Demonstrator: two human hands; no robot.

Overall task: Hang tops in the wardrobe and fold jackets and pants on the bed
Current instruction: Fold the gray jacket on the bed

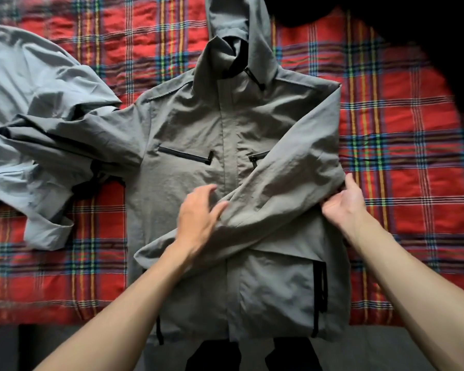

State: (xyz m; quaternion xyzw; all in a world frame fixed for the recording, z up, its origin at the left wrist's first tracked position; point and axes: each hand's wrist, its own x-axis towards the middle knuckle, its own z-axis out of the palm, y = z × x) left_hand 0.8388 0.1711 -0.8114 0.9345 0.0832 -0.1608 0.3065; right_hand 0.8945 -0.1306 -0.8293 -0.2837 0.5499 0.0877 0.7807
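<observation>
A grey hooded jacket (pixel 188 121) lies front up on the red plaid bed cover (pixel 402 145), hood pointing away from me. Its right-hand sleeve (pixel 287 188) is folded diagonally across the chest toward the lower left. The other sleeve (pixel 73 140) stretches out to the left. My left hand (pixel 198 218) rests flat with straight fingers on the folded sleeve near the jacket's middle. At the jacket's right edge, my right hand (pixel 343 202) pinches the fold of the fabric.
A light blue-grey garment (pixel 24 103) lies crumpled at the left of the bed, partly under the outstretched sleeve. Something black (pixel 439 36) sits at the far right corner. The bed's near edge runs along the bottom, where the jacket hem hangs over.
</observation>
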